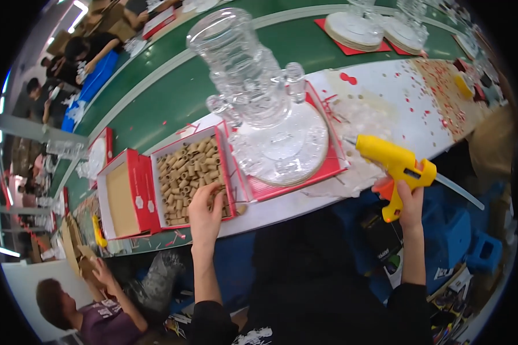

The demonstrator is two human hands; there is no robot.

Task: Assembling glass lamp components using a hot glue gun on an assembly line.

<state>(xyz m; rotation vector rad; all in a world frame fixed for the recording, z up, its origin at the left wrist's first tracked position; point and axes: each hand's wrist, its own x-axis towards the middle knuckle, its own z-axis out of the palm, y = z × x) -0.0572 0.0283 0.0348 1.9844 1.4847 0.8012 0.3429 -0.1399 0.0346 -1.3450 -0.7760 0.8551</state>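
Observation:
My left hand (204, 211) reaches into a red-and-white box (162, 150) filled with several small tan paper tubes (187, 172); its fingers curl among them at the box's near right corner. My right hand (407, 195) grips a yellow glue gun (392, 164) by the handle, nozzle pointing left toward a tall clear glass-like tower (253, 86). The tower stands on a round base (313, 164) set on a red tray (334, 167).
An open red box (122, 198) with a tan bottom lies left of the tube box. A green conveyor belt (167, 98) runs behind. More clear pieces on round bases (355, 29) sit far right. A seated person (92, 310) is at lower left; other people work at upper left.

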